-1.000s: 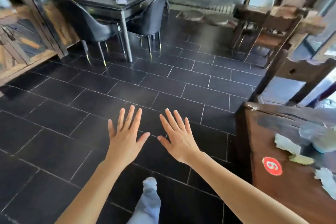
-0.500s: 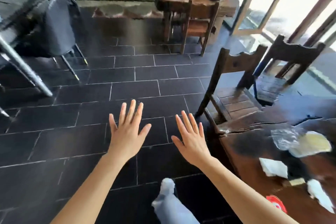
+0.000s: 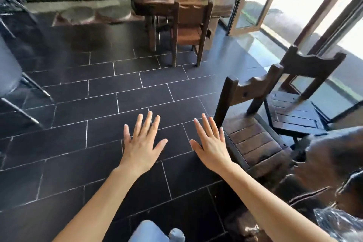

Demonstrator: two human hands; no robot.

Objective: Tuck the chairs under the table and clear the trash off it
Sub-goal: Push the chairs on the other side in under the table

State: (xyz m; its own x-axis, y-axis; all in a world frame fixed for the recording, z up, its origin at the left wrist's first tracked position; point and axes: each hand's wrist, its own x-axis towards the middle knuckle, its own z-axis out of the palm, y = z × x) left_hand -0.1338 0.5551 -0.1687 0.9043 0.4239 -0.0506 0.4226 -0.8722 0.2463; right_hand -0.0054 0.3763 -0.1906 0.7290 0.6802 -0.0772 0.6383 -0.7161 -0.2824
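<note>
Fingers of the left hand [image 3: 141, 147] and right hand [image 3: 211, 148] spread wide over black floor tiles [image 3: 137, 92], holding nothing. At right, a near dark wooden slat-seated chair [image 3: 253, 143] and a farther matching chair [image 3: 294, 112] stand untucked beside the dark wooden table [image 3: 334, 153], with crumpled clear plastic [image 3: 337, 224] on it. Nothing looks done yet.

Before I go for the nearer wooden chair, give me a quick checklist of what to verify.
1. The left hand is free: ok, open and holding nothing.
2. The right hand is free: ok, open and holding nothing.
3. The nearer chair is tucked under the table: not ok, most of its seat is exposed.
4. The farther chair is tucked: not ok, it stands out too.
5. Trash is off the table: not ok, clear plastic lies on it.
</note>
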